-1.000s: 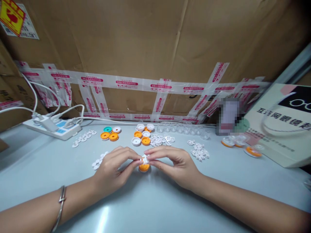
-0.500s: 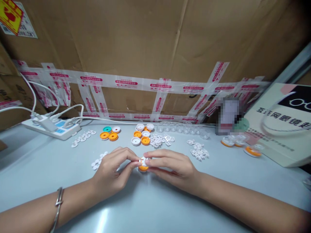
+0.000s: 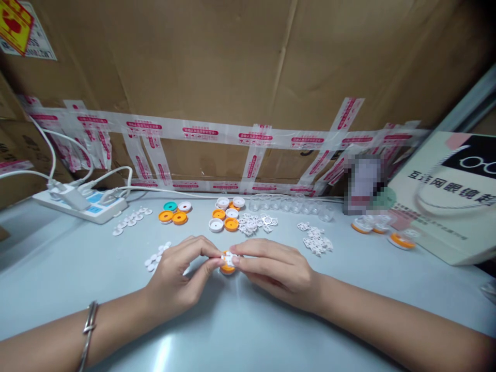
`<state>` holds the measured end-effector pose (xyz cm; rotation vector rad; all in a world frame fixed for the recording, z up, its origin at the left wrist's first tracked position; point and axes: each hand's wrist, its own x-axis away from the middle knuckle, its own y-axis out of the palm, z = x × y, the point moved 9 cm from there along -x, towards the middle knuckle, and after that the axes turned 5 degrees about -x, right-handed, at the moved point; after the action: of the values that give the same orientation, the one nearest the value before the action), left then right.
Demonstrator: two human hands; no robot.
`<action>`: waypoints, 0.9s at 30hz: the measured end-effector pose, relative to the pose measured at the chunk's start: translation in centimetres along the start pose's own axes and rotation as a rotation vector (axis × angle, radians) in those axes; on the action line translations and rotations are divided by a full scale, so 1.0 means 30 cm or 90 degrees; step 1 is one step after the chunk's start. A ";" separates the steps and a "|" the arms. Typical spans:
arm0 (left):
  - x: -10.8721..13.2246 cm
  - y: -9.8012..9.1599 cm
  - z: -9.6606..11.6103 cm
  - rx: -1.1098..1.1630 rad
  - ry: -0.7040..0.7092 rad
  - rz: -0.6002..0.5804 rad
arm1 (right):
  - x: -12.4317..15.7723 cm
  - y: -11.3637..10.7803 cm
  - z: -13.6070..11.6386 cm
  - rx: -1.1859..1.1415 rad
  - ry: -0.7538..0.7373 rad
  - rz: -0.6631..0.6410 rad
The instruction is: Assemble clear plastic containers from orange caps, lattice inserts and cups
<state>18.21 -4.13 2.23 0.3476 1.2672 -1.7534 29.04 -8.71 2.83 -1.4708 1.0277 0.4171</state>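
Observation:
Both hands meet over an orange round cup (image 3: pixel 227 269) on the table. A small white plastic piece (image 3: pixel 230 259) sits on top of it, its exact shape partly covered by fingertips. My left hand (image 3: pixel 182 274) pinches this white piece from the left with thumb and index finger. From the right, the fingertips of my right hand (image 3: pixel 277 266) close on the same piece, with the lower fingers beside the cup. Small white discs (image 3: pixel 157 258) lie just behind my left hand. Beyond the hands are orange and white round cups (image 3: pixel 231 224) and white cut-out pieces (image 3: pixel 250 224).
A power strip (image 3: pixel 96 206) with plugs and cables sits at the left rear. Clear caps (image 3: pixel 296 205) line the back by a taped cardboard box (image 3: pixel 217 67). More white pieces (image 3: pixel 318 243), orange-based clear-topped items (image 3: pixel 403 241) and a printed box (image 3: pixel 437 201) are to the right.
The fingers of my right hand have shifted slightly, drawing closer onto the white piece and uncovering more of the orange cup. My left hand keeps its pinch.

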 end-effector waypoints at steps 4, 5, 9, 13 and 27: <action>0.003 0.006 -0.003 0.003 -0.004 -0.005 | -0.007 -0.003 -0.023 0.034 -0.046 -0.010; 0.005 0.007 -0.004 0.002 -0.006 -0.007 | -0.010 -0.002 -0.028 0.047 -0.056 -0.018; 0.009 0.013 -0.007 -0.003 -0.008 -0.015 | -0.023 0.001 -0.055 0.108 -0.108 -0.059; 0.011 0.016 -0.009 -0.004 -0.011 -0.022 | -0.029 0.005 -0.076 0.157 -0.151 -0.086; 0.015 0.089 -0.137 -0.039 -0.218 -0.166 | 0.018 0.006 0.149 -0.098 0.256 0.026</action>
<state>18.99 -0.95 -1.46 -0.1565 1.1502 -1.8880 30.57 -4.70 1.41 -1.7166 1.3688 0.2362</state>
